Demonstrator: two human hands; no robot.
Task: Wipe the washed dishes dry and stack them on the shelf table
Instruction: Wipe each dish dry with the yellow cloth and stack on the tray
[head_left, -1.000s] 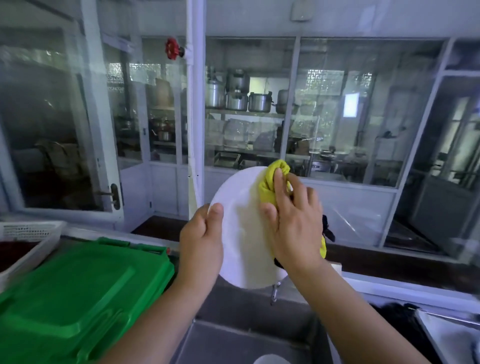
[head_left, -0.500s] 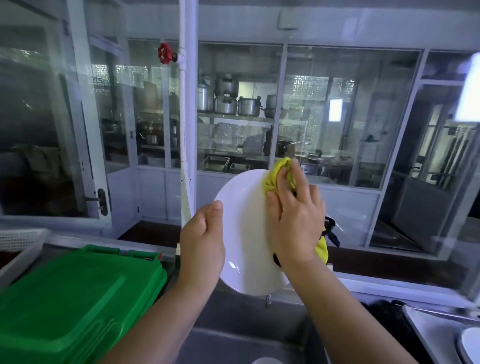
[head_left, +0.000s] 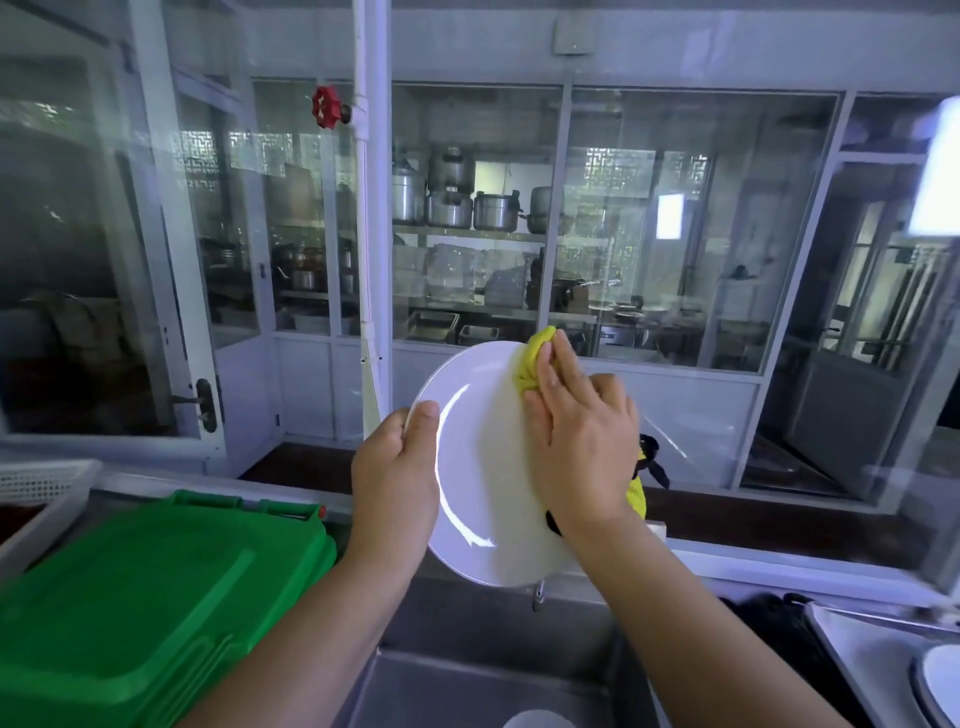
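A round white plate (head_left: 480, 467) is held upright over the sink, its face turned toward me. My left hand (head_left: 397, 483) grips its left rim, thumb on the front. My right hand (head_left: 582, 436) presses a yellow cloth (head_left: 535, 358) flat against the plate's upper right part; more of the cloth hangs down behind the wrist. The plate's right edge is hidden by that hand.
A steel sink (head_left: 467, 670) lies below the plate, with a white dish (head_left: 537, 719) at its bottom edge. A green plastic lid (head_left: 140, 597) sits at left, a white basket (head_left: 36, 480) beyond it. Another white dish (head_left: 940, 680) rests at right. Glass partition ahead.
The plate has turned to show more of its face, and the cloth hand stays near its upper right. The view has shifted slightly right.
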